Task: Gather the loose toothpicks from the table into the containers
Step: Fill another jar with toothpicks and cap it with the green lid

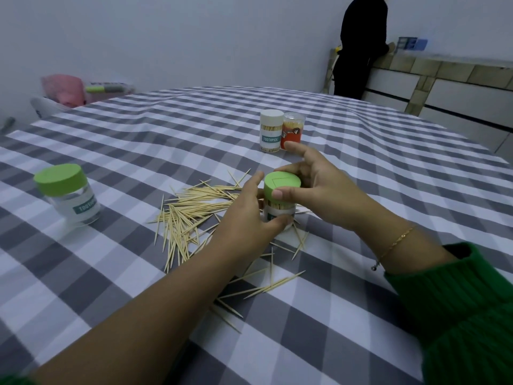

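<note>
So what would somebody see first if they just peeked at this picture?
Probably the two hands in the middle: the left hand grips the toothpick jar while the right hand holds its green lid. Next, the loose toothpicks scattered on the checked tablecloth.

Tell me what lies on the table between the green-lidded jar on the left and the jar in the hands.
In the head view, loose toothpicks lie scattered on the checked cloth between them.

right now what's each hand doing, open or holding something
Left hand: curled round the clear body of the green-lidded toothpick jar.
Right hand: gripping that jar's green lid, thumb on its front.
</note>
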`<state>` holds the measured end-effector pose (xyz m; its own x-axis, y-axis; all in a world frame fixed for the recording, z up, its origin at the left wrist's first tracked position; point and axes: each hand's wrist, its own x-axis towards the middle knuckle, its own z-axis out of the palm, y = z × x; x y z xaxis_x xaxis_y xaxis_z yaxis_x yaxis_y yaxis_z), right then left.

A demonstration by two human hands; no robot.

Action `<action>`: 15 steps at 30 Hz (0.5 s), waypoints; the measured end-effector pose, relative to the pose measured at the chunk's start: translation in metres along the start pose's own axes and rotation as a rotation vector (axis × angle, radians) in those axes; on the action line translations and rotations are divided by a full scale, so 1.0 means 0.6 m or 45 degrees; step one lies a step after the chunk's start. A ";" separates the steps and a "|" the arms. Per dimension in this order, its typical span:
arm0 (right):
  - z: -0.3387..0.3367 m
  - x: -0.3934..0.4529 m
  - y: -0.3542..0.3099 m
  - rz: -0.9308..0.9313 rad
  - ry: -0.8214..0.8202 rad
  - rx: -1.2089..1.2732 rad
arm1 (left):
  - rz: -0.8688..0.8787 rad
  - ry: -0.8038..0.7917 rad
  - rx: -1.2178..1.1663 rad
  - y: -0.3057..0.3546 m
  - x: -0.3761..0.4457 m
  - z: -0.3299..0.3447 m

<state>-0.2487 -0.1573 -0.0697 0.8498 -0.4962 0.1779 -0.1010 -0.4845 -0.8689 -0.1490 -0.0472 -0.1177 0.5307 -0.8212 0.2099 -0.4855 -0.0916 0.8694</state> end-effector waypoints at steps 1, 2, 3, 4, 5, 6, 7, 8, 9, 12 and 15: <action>0.001 0.000 0.001 -0.005 0.003 0.003 | 0.023 0.006 0.036 0.000 0.000 0.001; 0.001 0.000 0.002 -0.009 0.002 0.010 | 0.042 0.017 0.066 0.001 -0.001 0.001; 0.002 0.003 0.001 -0.011 -0.003 0.010 | 0.045 0.027 0.078 0.003 0.001 0.000; 0.002 0.007 -0.001 -0.007 -0.010 -0.007 | 0.025 0.031 0.071 0.005 0.004 -0.002; -0.001 0.012 -0.004 -0.001 -0.015 -0.038 | -0.003 0.035 0.054 0.010 0.009 -0.006; -0.005 0.020 -0.010 -0.006 -0.015 -0.070 | -0.026 0.039 0.033 0.013 0.017 -0.011; -0.011 0.031 -0.017 -0.017 -0.011 -0.100 | -0.039 0.047 0.010 0.019 0.028 -0.018; -0.020 0.044 -0.026 -0.033 -0.005 -0.129 | -0.043 0.059 -0.003 0.023 0.044 -0.027; -0.028 0.058 -0.033 -0.041 0.010 -0.145 | -0.042 0.076 -0.008 0.028 0.062 -0.037; -0.049 0.108 -0.028 -0.004 0.160 -0.133 | -0.069 0.194 -0.022 0.036 0.128 -0.070; -0.055 0.154 0.008 0.092 0.298 -0.128 | -0.150 0.268 -0.005 0.033 0.191 -0.096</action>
<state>-0.1880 -0.2292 -0.0422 0.6970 -0.6795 0.2289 -0.2182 -0.5051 -0.8350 -0.0577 -0.1106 -0.0507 0.7167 -0.6695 0.1952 -0.4094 -0.1773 0.8950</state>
